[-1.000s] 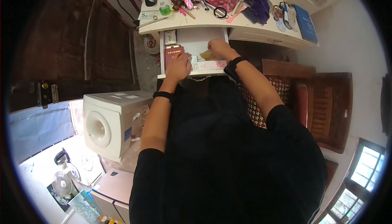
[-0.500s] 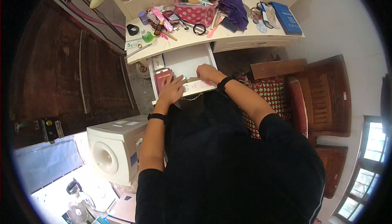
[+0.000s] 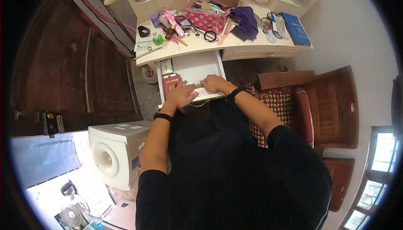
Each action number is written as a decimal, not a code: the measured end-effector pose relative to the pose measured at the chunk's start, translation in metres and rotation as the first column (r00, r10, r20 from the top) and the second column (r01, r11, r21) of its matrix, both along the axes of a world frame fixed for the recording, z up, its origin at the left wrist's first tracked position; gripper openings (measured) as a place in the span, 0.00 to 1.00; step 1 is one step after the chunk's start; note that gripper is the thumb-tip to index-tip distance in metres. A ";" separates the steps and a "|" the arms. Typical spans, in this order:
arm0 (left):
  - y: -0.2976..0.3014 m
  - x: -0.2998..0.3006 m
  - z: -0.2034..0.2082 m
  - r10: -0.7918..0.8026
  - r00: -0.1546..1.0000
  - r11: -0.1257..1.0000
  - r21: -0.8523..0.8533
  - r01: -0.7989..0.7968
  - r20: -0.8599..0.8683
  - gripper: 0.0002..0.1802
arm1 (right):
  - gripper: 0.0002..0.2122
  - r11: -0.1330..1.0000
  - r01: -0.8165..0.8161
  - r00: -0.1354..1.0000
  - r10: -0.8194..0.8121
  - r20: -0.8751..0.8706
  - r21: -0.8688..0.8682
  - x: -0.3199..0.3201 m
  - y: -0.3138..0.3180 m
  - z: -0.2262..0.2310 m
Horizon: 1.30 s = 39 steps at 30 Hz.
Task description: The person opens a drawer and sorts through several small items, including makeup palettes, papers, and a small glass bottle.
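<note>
Below the desk's front edge, a white drawer [image 3: 197, 65] is pulled out in front of me. My left hand [image 3: 181, 96] lies over its front left part, fingers stretched toward a white strip with pinkish print [image 3: 205, 91], thumb apart. Whether it grips the strip's left end I cannot make out. Close to the strip's right end is my right hand [image 3: 215, 83], with curled fingers; what they hold, if anything, is hidden. A dark red booklet [image 3: 171, 83] lies in the drawer beside my left fingers. Behind it is a small white and green packet [image 3: 167, 66].
The desktop [image 3: 189, 53] carries a pink polka-dot bag [image 3: 205, 21], a purple cloth [image 3: 244, 22], a green bottle [image 3: 158, 40] and a blue book [image 3: 296, 29]. At right stands a wooden chair [image 3: 329, 108] with a patterned cushion; a white appliance [image 3: 115, 154] stands at lower left.
My left hand has shifted right, off the booklet, its fingers closer together. My right hand has come down nearer the printed strip. The whole view has shifted slightly.
</note>
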<state>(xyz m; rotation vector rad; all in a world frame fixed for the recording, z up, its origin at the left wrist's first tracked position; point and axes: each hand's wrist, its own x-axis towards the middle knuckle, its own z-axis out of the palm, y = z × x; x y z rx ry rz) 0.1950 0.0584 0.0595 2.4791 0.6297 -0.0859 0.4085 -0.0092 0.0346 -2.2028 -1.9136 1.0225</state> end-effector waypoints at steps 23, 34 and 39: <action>-0.006 -0.003 0.010 0.024 0.999 0.972 0.235 -0.018 -0.023 0.34 | 0.20 0.662 0.014 0.930 -0.284 0.234 0.750 0.022 0.172 0.111; -0.004 -0.001 0.002 0.164 0.986 0.962 0.219 -0.161 0.007 0.34 | 0.11 0.672 0.099 0.933 -0.318 0.166 0.734 0.045 0.191 0.120; -0.003 -0.003 -0.005 0.127 0.990 0.986 0.096 -0.133 0.068 0.33 | 0.14 0.701 0.128 0.949 -0.292 0.118 0.701 0.038 0.187 0.114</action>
